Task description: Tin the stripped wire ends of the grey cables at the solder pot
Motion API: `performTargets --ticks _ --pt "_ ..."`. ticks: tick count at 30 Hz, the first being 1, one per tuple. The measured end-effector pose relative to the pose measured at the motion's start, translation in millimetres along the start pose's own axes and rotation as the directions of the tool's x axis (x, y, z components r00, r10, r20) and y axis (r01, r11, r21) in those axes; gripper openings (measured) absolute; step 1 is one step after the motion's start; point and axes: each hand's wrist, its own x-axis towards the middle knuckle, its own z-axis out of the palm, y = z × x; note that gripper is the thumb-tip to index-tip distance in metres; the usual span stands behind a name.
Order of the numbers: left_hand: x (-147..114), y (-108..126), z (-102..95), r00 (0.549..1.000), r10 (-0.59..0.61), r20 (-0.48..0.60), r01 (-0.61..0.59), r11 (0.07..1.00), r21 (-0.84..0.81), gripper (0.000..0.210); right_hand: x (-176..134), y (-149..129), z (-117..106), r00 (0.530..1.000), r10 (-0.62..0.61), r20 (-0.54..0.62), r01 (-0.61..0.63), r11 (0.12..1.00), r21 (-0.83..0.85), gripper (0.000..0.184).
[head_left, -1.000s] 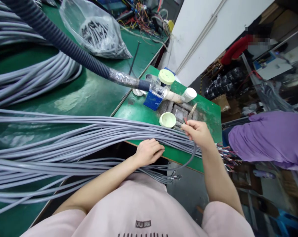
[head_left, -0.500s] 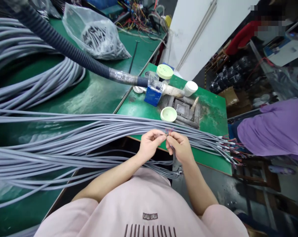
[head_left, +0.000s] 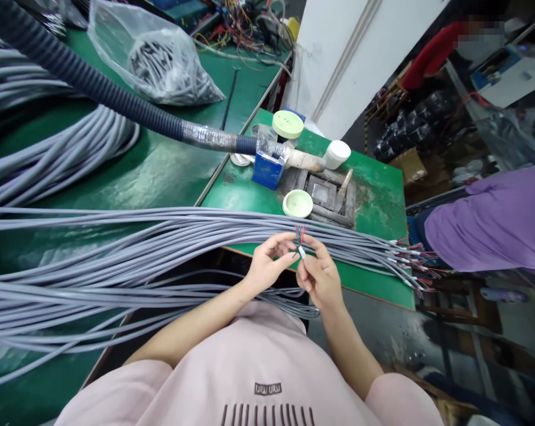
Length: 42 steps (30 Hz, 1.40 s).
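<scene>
Between my hands is the stripped end of a grey cable [head_left: 301, 252], with a white sleeve and thin red, blue and dark wires fanning upward. My right hand [head_left: 321, 275] grips the cable just below the wires, thumb against the white part. My left hand [head_left: 269, 263] pinches a thin dark wire at the left of that end, its fingertips close to the right hand's. Behind both hands runs a thick bundle of grey cables [head_left: 196, 228], its frayed, coloured wire ends [head_left: 415, 263] lying at the table's right edge.
A square solder pot [head_left: 323, 192] sits on the green table [head_left: 378, 198], with a pale green dish [head_left: 297, 203] before it and a white tub [head_left: 337, 154] behind. A black corrugated hose [head_left: 129, 100] crosses above. A person in purple [head_left: 498, 222] is at right.
The held cable end now shows its white sleeve and spread wires. My hands have parted slightly at the fingertips, and the whole view has shifted a little.
</scene>
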Motion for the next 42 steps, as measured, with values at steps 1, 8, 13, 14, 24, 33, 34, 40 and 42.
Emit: performTargets --ticks 1,8,13,14,24,33,34,40,42 --pt "-0.4 0.0 0.0 0.997 -0.060 0.041 0.063 0.996 -0.058 0.030 -0.5 1.4 0.9 1.000 0.002 -0.004 -0.002 1.000 -0.009 0.050" --pt "-0.3 10.4 -4.0 0.920 -0.285 0.268 0.356 0.892 -0.277 0.027 -2.2 -11.5 -9.4 0.991 -0.126 0.034 0.128 0.880 -0.458 0.029" --pt "-2.9 9.2 -2.3 0.931 -0.279 0.237 0.326 0.926 -0.191 0.030 3.9 -38.8 -7.6 0.879 -0.458 0.133 0.371 0.481 -0.794 0.012" --pt "-4.4 7.5 -1.9 0.931 -0.271 0.246 0.317 0.932 -0.174 0.030 5.5 -42.1 -4.7 0.860 -0.481 0.172 0.404 0.434 -0.806 0.011" --pt "-8.7 15.0 -4.1 0.951 -0.142 0.274 0.129 0.989 0.066 0.038 18.0 -37.3 10.5 0.849 -0.516 0.110 0.436 0.568 -0.698 0.027" --pt "-16.2 10.0 -4.8 0.884 -0.321 0.339 0.368 0.926 -0.083 0.035 45.4 -44.4 -23.0 0.848 -0.494 -0.194 0.417 0.846 -0.333 0.025" --pt "-16.2 9.3 -5.1 0.874 -0.348 0.340 0.403 0.910 -0.103 0.036 43.2 -46.6 -26.2 0.890 -0.444 -0.109 0.374 0.844 -0.384 0.024" --pt "-12.6 4.7 -4.1 0.861 -0.388 0.330 0.458 0.873 -0.169 0.040 26.0 -41.2 -13.4 0.961 -0.176 0.213 0.275 0.700 -0.660 0.013" --pt "-13.0 3.0 -2.9 0.865 -0.390 0.316 0.459 0.869 -0.186 0.040 23.3 -37.6 -3.4 0.947 -0.260 0.186 0.312 0.621 -0.719 0.020"
